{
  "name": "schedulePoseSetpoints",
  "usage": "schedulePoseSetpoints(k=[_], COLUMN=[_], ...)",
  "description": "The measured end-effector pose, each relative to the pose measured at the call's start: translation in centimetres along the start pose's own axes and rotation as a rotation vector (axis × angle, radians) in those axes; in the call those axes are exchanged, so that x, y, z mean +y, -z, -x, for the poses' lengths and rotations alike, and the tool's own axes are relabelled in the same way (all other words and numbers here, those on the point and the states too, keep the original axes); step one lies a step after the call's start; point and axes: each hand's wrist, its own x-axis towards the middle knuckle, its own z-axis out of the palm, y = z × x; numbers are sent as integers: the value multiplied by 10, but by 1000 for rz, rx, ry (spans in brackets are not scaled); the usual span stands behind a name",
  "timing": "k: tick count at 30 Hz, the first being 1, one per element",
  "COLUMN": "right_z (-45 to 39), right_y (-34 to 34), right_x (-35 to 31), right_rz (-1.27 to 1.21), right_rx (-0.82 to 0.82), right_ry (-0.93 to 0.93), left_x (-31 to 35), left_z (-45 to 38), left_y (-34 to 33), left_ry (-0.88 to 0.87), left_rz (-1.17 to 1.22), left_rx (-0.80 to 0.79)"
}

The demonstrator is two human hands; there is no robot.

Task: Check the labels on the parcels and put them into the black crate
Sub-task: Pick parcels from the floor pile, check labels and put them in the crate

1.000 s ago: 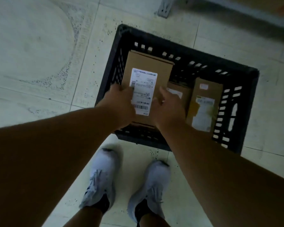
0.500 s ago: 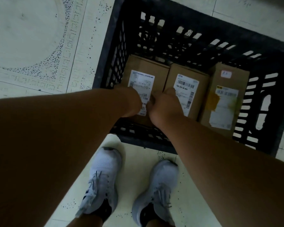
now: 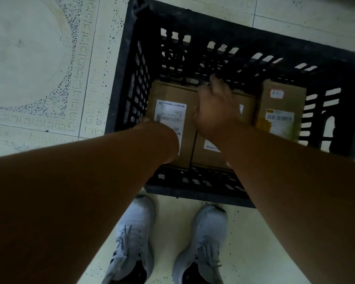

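Standing over the black crate (image 3: 123, 83) on the tiled floor (image 3: 39, 58), the person reaches both bare arms down into it. Three brown cardboard parcels lie flat side by side along the crate's near wall, at the centre of the frame, each with its long axis running from the near wall toward the far wall.

The left parcel (image 3: 172, 93) carries a white shipping label (image 3: 170, 115) facing up, with lines of small print and a barcode strip on its left edge; the writing is too blurred to read. The middle parcel (image 3: 246, 101) is mostly covered by the right arm, and only corners of its white label show. The right parcel (image 3: 283, 103) has a small white sticker with a red border (image 3: 277, 93) near its far end and a larger white label (image 3: 280, 117) with a yellow and black mark at one corner and a barcode beneath; none of it is legible. A patch of yellowish tape sits on its left side.

The right hand (image 3: 215, 111) lies over the seam between the left and middle parcels, fingers (image 3: 214, 78) stretched forward to the far edge of the boxes, not closed around anything. The left hand (image 3: 150, 121) is almost wholly hidden behind its own forearm at the left parcel's near left side, so I cannot tell how its fingers lie or whether it holds the box.

Two grey sneakers (image 3: 135, 232) stand just before the crate at the bottom of the frame.
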Motion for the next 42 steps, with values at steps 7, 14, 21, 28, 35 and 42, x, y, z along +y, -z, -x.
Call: schedulePoseSetpoints(k=[7, 14, 21, 28, 35, 42], right_z=[-10, -3, 37, 141, 296, 440], right_y=[-9, -18, 30, 176, 351, 489], right_x=[8, 12, 2, -17, -31, -33], right_rz=[65, 21, -69, -310, -596, -759], right_rx=[-103, -98, 50, 360, 567, 837], right_ry=[-35, -16, -11, -32, -187, -260], left_x=[12, 10, 4, 4, 22, 64], left_z=[1, -4, 41, 204, 426, 599], left_y=[9, 13, 48, 117, 185, 238], left_ry=[-11, -16, -73, -61, -240, -504], left_rz=[276, 253, 369, 654, 720, 708], left_rx=[239, 217, 268, 775, 994, 1166])
